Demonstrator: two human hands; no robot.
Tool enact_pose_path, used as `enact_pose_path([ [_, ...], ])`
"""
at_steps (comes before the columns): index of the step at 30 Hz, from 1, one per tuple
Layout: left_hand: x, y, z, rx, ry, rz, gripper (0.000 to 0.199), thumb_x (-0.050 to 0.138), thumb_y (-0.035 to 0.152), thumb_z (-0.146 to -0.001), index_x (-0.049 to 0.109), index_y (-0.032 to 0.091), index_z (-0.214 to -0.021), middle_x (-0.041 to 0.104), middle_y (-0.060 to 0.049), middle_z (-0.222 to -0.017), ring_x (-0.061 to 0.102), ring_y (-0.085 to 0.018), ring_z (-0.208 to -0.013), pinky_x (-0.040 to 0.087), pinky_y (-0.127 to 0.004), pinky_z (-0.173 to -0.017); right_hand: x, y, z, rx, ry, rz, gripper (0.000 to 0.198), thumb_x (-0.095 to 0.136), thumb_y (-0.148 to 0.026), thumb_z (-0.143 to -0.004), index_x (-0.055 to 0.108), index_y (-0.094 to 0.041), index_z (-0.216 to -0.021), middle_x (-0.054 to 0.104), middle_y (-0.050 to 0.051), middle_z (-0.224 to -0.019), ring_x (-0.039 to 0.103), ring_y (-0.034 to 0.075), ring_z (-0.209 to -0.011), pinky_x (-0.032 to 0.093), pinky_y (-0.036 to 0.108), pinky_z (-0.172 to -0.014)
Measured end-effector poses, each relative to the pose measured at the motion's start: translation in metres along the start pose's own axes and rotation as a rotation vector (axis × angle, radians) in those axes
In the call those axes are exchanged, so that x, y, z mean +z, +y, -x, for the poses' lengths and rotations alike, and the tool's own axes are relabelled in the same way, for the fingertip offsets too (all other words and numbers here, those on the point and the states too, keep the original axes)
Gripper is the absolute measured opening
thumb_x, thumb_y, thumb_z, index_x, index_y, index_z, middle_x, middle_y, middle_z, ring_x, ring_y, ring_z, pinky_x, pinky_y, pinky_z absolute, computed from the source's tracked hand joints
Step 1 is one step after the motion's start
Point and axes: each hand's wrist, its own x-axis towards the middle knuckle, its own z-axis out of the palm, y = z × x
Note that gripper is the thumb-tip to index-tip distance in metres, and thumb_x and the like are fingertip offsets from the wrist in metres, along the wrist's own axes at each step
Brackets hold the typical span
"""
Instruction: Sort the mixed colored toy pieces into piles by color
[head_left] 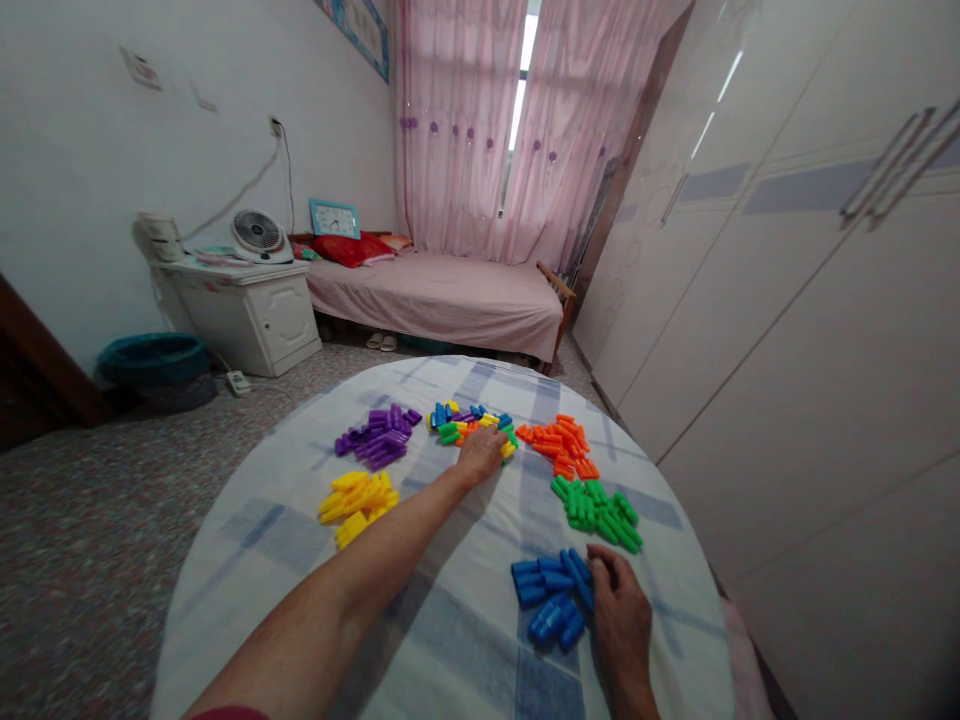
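Note:
My left hand [482, 456] stretches across the round table, its fingers bent down into a mixed pile of small plastic pieces [448, 431] in several colours. Its fingertips are partly hidden, and whatever they pinch cannot be made out. At the right edge of a pile of blue tube-shaped pieces [550, 578], my right hand [624, 612] rests with curled fingers close against the blue pieces; what lies between the fingers is hidden. Yellow pieces [358, 500] lie beside my left forearm. Green pieces [598, 512] form a heap just beyond my right hand.
Purple pieces [380, 436] lie at the table's far left, orange pieces [561, 446] at the far right. A checked cloth [457, 650] covers the table. Behind stand a bed [450, 295], a white cabinet [281, 320] and a bin [157, 370]; wardrobe doors [787, 380] line the right.

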Motion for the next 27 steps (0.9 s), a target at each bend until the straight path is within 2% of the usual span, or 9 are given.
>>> enact_pose_path([
  [8, -0.002, -0.031, 0.028, 0.017, 0.068, 0.173, 0.022, 0.06, 0.024, -0.078, 0.065, 0.019, -0.098, 0.064, -0.006, -0.099, 0.059, -0.02, -0.097, 0.046, -0.029, -0.086, 0.0, 0.001, -0.001, 0.006, -0.007, 0.02, 0.042, 0.043, -0.048, -0.076, 0.066, -0.019, -0.095, 0.068, 0.009, -0.101, 0.06, 0.026, -0.095, 0.042, 0.036, -0.086],
  [13, -0.005, -0.039, 0.042, 0.007, 0.134, 0.301, 0.027, 0.061, 0.016, -0.075, 0.065, 0.018, -0.102, 0.067, -0.005, -0.103, 0.062, -0.018, -0.096, 0.048, -0.029, -0.087, 0.0, 0.0, -0.002, 0.01, -0.001, 0.029, 0.044, 0.042, -0.048, -0.075, 0.067, -0.018, -0.095, 0.067, 0.01, -0.102, 0.06, 0.027, -0.095, 0.042, 0.038, -0.088],
  [16, -0.015, -0.042, 0.053, -0.028, 0.18, 0.355, 0.028, 0.059, 0.016, -0.076, 0.064, 0.017, -0.103, 0.068, -0.005, -0.103, 0.062, -0.017, -0.096, 0.048, -0.028, -0.088, 0.0, -0.002, -0.001, 0.004, 0.0, 0.028, 0.044, 0.043, -0.047, -0.074, 0.067, -0.017, -0.094, 0.068, 0.01, -0.101, 0.06, 0.027, -0.094, 0.042, 0.038, -0.089],
  [19, -0.035, -0.051, 0.075, -0.037, 0.242, 0.391, 0.027, 0.057, 0.02, -0.078, 0.063, 0.019, -0.104, 0.067, -0.004, -0.106, 0.061, -0.016, -0.099, 0.047, -0.027, -0.091, -0.002, -0.005, 0.0, 0.004, 0.006, 0.025, 0.043, 0.043, -0.047, -0.075, 0.067, -0.017, -0.093, 0.068, 0.01, -0.1, 0.06, 0.027, -0.094, 0.043, 0.039, -0.088],
  [23, -0.065, -0.081, 0.119, -0.056, 0.362, 0.337, 0.026, 0.052, 0.025, -0.08, 0.063, 0.021, -0.104, 0.066, -0.004, -0.107, 0.06, -0.017, -0.101, 0.046, -0.031, -0.093, -0.002, -0.007, 0.002, 0.001, 0.016, 0.043, 0.042, 0.043, -0.046, -0.076, 0.067, -0.017, -0.094, 0.068, 0.009, -0.099, 0.06, 0.027, -0.091, 0.044, 0.04, -0.085],
  [27, -0.075, -0.123, 0.159, -0.273, 0.378, 0.239, 0.027, 0.047, 0.029, -0.081, 0.062, 0.021, -0.102, 0.066, -0.005, -0.107, 0.06, -0.018, -0.101, 0.046, -0.033, -0.093, -0.001, -0.005, 0.001, 0.007, 0.006, 0.066, 0.04, 0.043, -0.044, -0.076, 0.067, -0.019, -0.095, 0.067, 0.009, -0.101, 0.06, 0.027, -0.091, 0.043, 0.041, -0.085],
])
